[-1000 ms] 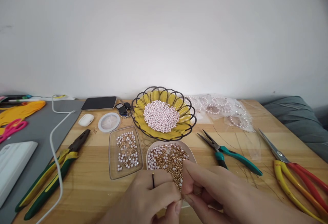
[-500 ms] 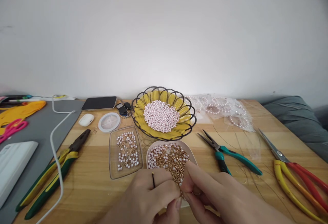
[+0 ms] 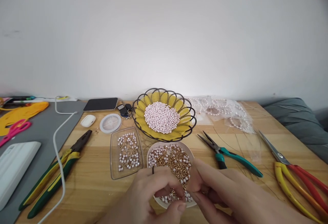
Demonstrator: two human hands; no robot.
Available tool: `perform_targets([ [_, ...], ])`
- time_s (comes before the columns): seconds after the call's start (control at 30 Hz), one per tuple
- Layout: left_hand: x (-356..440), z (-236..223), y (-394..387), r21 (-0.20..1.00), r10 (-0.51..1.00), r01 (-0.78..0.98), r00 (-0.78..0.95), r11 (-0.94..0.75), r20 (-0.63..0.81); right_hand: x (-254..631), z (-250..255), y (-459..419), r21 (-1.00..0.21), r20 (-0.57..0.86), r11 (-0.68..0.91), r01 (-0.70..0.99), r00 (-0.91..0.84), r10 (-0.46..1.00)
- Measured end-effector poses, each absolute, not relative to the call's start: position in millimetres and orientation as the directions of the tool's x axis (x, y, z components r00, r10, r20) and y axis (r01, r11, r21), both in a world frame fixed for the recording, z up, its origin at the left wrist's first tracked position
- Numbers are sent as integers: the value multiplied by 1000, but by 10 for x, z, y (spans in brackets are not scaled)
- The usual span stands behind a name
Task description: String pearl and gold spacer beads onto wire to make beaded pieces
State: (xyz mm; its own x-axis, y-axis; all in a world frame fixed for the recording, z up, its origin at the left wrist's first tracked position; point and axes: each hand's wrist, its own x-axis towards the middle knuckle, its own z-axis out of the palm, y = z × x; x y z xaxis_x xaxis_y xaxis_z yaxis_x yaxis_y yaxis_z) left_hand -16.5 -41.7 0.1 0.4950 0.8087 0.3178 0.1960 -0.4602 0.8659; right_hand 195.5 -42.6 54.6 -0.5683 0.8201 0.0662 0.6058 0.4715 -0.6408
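My left hand (image 3: 151, 196) and my right hand (image 3: 222, 193) meet at the bottom centre, over the near rim of a pink bowl (image 3: 153, 148) full of gold-and-pearl beads. Both pinch with thumb and fingers pressed together on something tiny that I cannot make out. A thin black ring sits on a left finger. Just left of the bowl lies a clear plastic tray (image 3: 112, 164) with pearl links. Behind stands a yellow wire basket (image 3: 143, 114) heaped with pale pink pearls.
Teal needle-nose pliers (image 3: 230, 155) lie right of the bowl, red-yellow scissors (image 3: 292, 172) further right. Green-yellow pliers (image 3: 53, 176), a white cable (image 3: 57, 152), an elastic cord spool (image 3: 110, 123), earbud case (image 3: 87, 120), phone (image 3: 101, 104) and bagged bracelets (image 3: 225, 111) ring the wooden table (image 3: 97, 189).
Both hands have drawn slightly toward me and lower, uncovering more of the pink bowl's beads. The pinch stays closed. Everything else on the table is unmoved.
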Motion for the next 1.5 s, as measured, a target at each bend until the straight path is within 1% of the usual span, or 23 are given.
perform_targets([
  [0.2, -100, 35, -380, 857, 821, 141, 397, -496, 410, 1984, 547, -392, -664, 44, 444, 602, -561, 827],
  [0.37, -82, 101, -350, 855, 827, 107, 337, -508, 450, 1949, 507, -394, -673, 79, 436, 598, -528, 846],
  [0.5, -76, 89, -337, 856, 829, 112, 339, -506, 445, 1897, 482, -398, -678, 98, 431, 595, -508, 856],
  [0.67, -74, 86, -329, 860, 829, 121, 362, -496, 427, 1841, 470, -419, -696, 115, 448, 561, -529, 841],
  [0.8, -86, 80, -356, 867, 833, 136, 383, -479, 400, 1817, 451, -436, -684, 140, 470, 558, -532, 835],
  [0.97, -83, 61, -377, 880, 855, 161, 366, -447, 367, 1792, 389, -460, -664, 153, 481, 572, -526, 837],
  [1.13, -75, 84, -347, 883, 852, 132, 358, -451, 382, 1794, 345, -488, -632, 161, 488, 602, -514, 843],
  [1.27, -74, 113, -329, 875, 847, 136, 357, -465, 395, 1795, 327, -487, -629, 165, 492, 601, -515, 841],
  [1.37, -73, 135, -337, 864, 854, 176, 337, -471, 397, 1785, 322, -478, -627, 178, 498, 599, -512, 840],
  [1.5, -76, 144, -366, 846, 874, 281, 327, -453, 359, 1778, 315, -471, -610, 177, 508, 607, -521, 835],
])
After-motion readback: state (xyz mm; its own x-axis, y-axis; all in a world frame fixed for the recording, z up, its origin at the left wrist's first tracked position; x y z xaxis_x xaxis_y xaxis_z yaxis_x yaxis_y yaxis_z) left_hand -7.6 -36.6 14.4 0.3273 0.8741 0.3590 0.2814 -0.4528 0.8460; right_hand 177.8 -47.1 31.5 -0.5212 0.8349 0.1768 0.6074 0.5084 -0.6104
